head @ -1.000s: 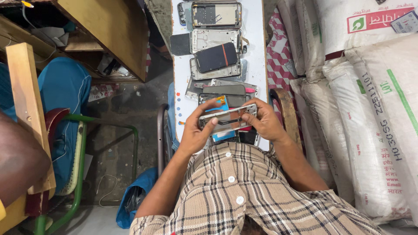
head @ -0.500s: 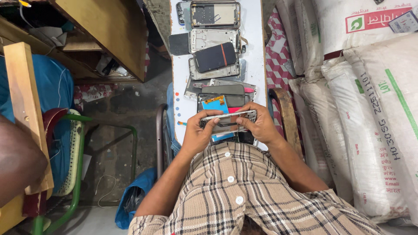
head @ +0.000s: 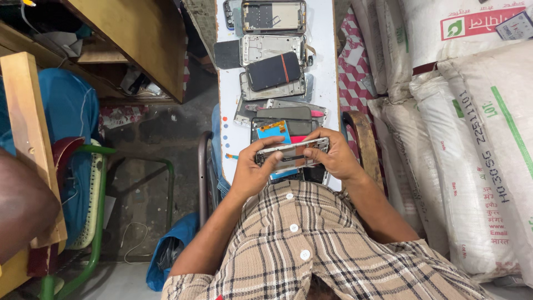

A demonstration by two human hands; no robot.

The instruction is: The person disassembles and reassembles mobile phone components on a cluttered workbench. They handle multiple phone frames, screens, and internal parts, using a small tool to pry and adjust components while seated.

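Observation:
Both my hands hold one silver phone frame (head: 292,153) edge-on above the near end of a narrow white board (head: 321,50). My left hand (head: 253,170) grips its left end, thumb on top. At the frame's right end, my right hand (head: 333,156) curls its fingers over the upper edge. Just beyond the frame lie a blue and orange part (head: 276,132) and a dark phone back (head: 288,114). Farther up the board sit several stripped phone housings, one (head: 273,70) carrying a black battery with a red stripe.
White woven sacks (head: 477,139) are stacked along the right. A wooden bench (head: 133,39) and a green metal chair frame (head: 100,183) stand at the left above a grey floor. Part of another person (head: 22,211) shows at the left edge.
The phone frame has turned a little in my hands and sits slightly lower and nearer to me. Both hands keep their grip.

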